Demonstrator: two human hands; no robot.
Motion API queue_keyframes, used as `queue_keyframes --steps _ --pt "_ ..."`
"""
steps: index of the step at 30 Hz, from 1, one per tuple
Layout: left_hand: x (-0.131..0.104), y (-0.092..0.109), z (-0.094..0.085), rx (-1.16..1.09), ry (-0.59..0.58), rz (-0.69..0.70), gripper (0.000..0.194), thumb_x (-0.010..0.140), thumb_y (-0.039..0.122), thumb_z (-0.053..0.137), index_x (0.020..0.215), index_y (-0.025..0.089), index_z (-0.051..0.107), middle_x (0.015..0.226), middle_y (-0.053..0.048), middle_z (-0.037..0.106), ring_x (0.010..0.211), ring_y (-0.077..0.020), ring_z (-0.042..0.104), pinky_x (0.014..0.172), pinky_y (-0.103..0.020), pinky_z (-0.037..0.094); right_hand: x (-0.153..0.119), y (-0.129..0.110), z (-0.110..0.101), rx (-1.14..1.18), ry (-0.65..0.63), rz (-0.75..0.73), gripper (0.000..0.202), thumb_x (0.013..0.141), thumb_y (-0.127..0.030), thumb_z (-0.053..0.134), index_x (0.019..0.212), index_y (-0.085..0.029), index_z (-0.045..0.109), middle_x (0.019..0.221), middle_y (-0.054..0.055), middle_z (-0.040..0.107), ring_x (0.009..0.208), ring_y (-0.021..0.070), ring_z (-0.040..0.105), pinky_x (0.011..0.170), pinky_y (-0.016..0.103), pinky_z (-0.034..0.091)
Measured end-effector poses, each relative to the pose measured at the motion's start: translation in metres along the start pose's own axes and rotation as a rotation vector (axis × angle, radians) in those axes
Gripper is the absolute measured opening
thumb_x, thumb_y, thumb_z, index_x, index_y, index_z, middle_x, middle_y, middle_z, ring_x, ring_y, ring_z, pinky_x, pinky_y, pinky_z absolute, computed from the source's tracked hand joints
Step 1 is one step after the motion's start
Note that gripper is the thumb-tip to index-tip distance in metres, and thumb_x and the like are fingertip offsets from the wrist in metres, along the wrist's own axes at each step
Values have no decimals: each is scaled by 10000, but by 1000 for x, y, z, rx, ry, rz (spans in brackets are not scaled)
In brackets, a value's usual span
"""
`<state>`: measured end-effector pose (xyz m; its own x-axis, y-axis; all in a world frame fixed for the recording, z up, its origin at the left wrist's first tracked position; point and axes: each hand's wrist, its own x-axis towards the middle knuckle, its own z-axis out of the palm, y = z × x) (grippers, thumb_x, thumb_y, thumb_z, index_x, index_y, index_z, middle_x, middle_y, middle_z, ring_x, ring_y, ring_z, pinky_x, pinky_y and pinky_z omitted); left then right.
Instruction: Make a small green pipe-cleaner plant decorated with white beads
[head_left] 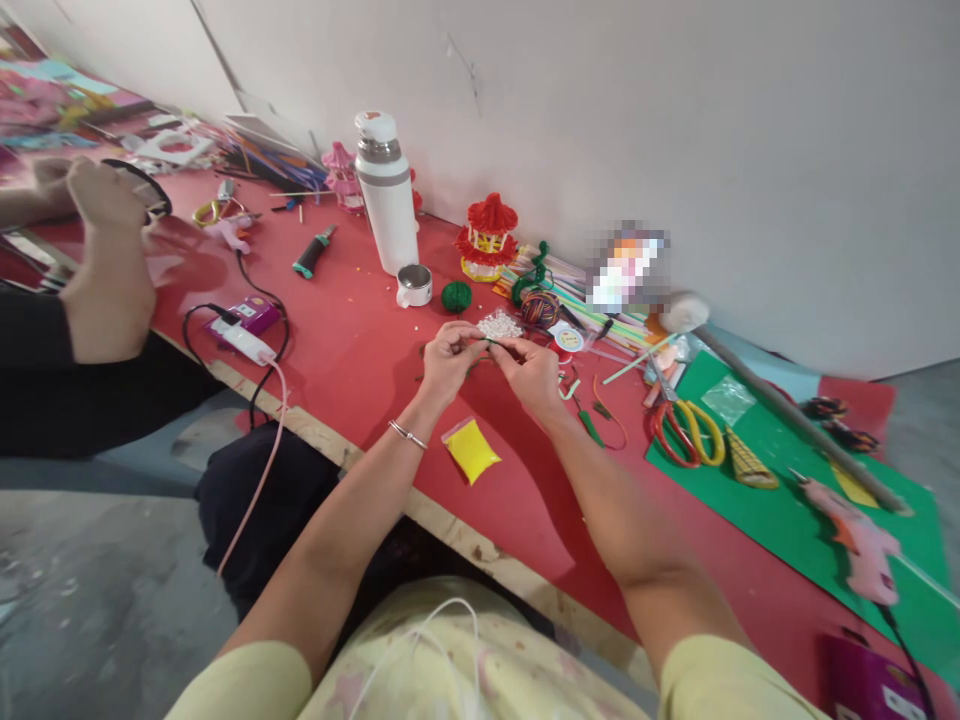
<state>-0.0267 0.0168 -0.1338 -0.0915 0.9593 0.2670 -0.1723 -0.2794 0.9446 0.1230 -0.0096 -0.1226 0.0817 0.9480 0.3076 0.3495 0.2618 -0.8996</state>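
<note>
My left hand (451,355) and my right hand (531,372) meet above the red tabletop, each with thumb and fingers pinched. Between the fingertips shows a thin dark green strand (488,343), partly hidden by them; I cannot make out its kind. Just beyond my fingers lies a clear bag of white beads (501,325). A ball of green yarn (457,296) rests past my left hand, and a multicoloured yarn ball (539,310) is behind my right. Nearer to me, below the hands, lies a yellow packet (472,451).
A white thermos (388,205) stands at the back beside its metal cup (415,285) and a red lantern-like craft (489,237). On the right, scissors (686,430) and a pink glue gun (855,545) lie on green sheeting. Another person's hands (105,195) work at the left.
</note>
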Motion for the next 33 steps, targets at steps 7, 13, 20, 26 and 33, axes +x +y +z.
queue_keyframes --steps 7,13,20,26,33 --pt "-3 -1 0 -211 -118 -318 319 696 366 863 920 164 760 668 18 565 489 -44 360 450 -208 247 -2 -1 3 100 -9 16 331 900 -445 671 1075 -180 769 949 70 788 832 201 724 794 331 573" --pt "-3 5 1 -235 -41 -296 267 662 366 869 738 153 724 697 4 590 498 -37 395 425 -197 246 -4 -3 8 99 -16 42 370 879 -476 694 1110 -189 730 913 58 778 823 199 728 781 321 573" --pt "-5 7 3 -221 -41 -369 320 651 343 882 901 172 778 703 4 611 487 -38 429 400 -184 224 -2 -3 6 89 4 84 329 860 -489 698 875 -166 759 799 64 769 723 193 691 708 309 542" --pt "-3 3 2 -245 39 -275 256 657 355 880 734 148 751 869 -31 660 489 -8 406 395 -184 258 -2 -4 7 174 -59 111 325 851 -443 682 992 -171 790 899 63 798 768 190 700 730 303 542" --pt "2 4 -3 -239 80 -306 272 636 345 892 758 152 745 677 10 604 471 -23 370 405 -189 239 -1 -4 3 182 -106 212 368 845 -473 667 1009 -171 798 828 43 781 647 166 650 617 279 502"
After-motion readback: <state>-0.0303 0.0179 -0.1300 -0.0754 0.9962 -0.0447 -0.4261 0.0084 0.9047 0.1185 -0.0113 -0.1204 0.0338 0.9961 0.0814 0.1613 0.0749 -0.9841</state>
